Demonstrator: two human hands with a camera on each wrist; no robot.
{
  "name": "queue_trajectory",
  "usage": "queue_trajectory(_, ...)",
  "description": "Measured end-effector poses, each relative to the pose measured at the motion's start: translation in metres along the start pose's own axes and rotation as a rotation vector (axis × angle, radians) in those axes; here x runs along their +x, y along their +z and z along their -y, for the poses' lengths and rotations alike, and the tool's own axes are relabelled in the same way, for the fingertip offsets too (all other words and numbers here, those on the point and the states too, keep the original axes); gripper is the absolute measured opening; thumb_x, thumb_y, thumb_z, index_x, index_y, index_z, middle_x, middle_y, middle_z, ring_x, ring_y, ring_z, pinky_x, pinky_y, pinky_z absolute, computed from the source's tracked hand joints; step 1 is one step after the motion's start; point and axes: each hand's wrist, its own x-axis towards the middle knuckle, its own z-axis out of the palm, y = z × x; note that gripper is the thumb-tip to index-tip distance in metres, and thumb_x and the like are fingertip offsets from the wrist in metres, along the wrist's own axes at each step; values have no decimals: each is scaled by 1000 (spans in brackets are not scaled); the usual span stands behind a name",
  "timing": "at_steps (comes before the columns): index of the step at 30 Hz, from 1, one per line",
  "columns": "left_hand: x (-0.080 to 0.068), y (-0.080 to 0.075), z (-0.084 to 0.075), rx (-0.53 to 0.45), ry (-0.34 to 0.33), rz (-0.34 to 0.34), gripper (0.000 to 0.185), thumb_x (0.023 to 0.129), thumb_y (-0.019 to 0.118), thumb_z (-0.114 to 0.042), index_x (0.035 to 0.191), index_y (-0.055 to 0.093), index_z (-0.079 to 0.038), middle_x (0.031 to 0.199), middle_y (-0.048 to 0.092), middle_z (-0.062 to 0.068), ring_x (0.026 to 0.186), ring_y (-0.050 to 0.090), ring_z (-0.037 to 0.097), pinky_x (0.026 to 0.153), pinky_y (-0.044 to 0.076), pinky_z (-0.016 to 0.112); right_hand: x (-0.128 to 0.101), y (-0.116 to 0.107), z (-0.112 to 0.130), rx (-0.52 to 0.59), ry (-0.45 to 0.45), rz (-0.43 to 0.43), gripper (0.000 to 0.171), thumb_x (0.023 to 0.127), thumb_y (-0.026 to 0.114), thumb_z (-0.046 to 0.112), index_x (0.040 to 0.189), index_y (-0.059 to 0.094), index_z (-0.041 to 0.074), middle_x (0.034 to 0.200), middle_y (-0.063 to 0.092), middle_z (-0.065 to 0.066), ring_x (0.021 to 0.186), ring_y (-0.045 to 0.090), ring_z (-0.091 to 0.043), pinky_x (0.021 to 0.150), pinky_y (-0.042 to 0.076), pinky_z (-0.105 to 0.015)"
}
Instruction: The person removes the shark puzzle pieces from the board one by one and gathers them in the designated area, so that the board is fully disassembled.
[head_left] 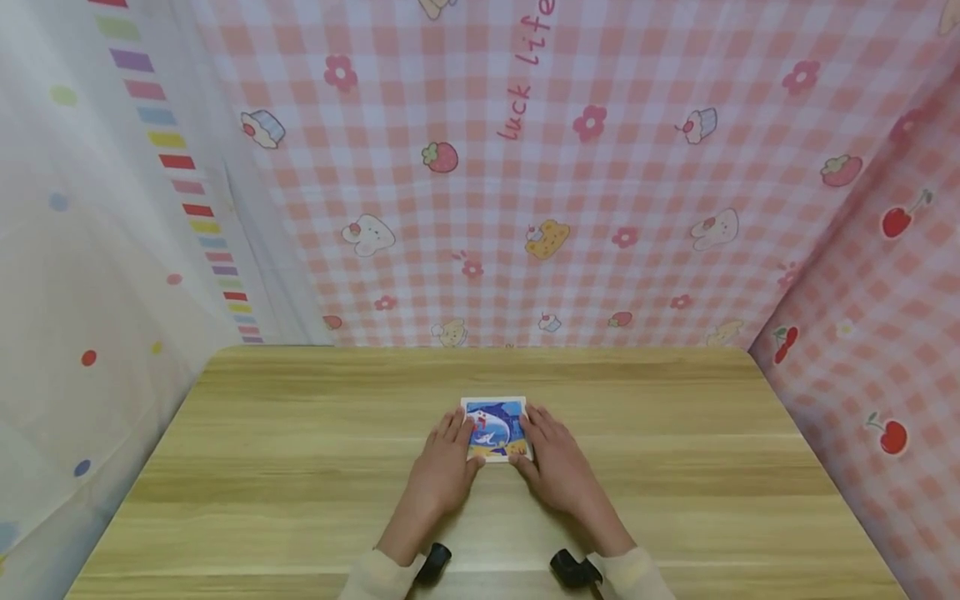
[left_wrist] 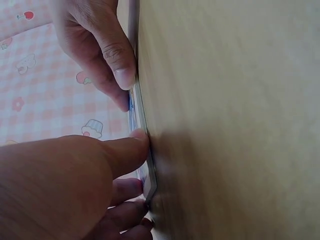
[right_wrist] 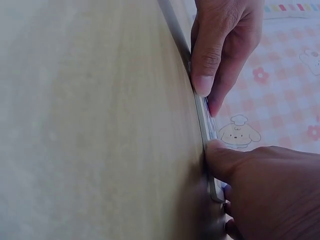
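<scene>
A small square picture card (head_left: 495, 427) with a blue dolphin scene lies flat on the wooden table (head_left: 300, 467), near its middle. My left hand (head_left: 456, 442) rests on the card's left side, fingers laid over the top and the thumb at the near edge. My right hand (head_left: 538, 442) mirrors it on the right side. In the left wrist view the card (left_wrist: 137, 117) shows edge-on, with my left thumb (left_wrist: 135, 145) against its edge and the right hand (left_wrist: 95, 40) beyond. The right wrist view shows the card's edge (right_wrist: 205, 120), my right thumb (right_wrist: 220, 155) and the left hand (right_wrist: 225, 40).
Pink checked cloth with cartoon prints (head_left: 570, 167) hangs behind and to the right of the table, and a pale dotted curtain (head_left: 90, 250) hangs at the left. Black wrist cameras (head_left: 573, 571) sit on both cuffs. Bare wood surrounds the card.
</scene>
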Motion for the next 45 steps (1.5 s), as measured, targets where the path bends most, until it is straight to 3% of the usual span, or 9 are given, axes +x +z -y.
queue_trajectory(25,-34,5,-9,47,0,-39,59,100,66,-24,147,48,7,159,40,28,149,39,44,121,37,56,-29,4,14,-38,-29,-31,58,99,67,27,144,53,-7,159,44,-23,150,37,-42,123,33,-58)
queue_trajectory(32,-42,6,-13,58,-21,-9,61,100,66,-27,148,47,6,160,40,27,149,39,43,121,37,54,-40,4,19,-44,18,-7,59,100,66,32,146,53,-2,163,39,-17,153,35,-38,124,32,-56)
queue_trajectory(38,-49,8,-16,61,-5,-23,60,98,68,-25,146,48,7,157,42,28,147,42,43,119,40,55,-48,4,22,-60,16,-12,59,99,67,31,145,54,-3,161,42,-17,151,37,-38,124,33,-55)
queue_trajectory(45,-51,7,-9,28,-15,-29,61,97,70,-28,145,52,4,159,43,25,147,43,42,118,42,55,-49,3,24,-59,1,-29,59,97,69,32,143,56,-2,160,44,-17,150,40,-38,122,36,-56)
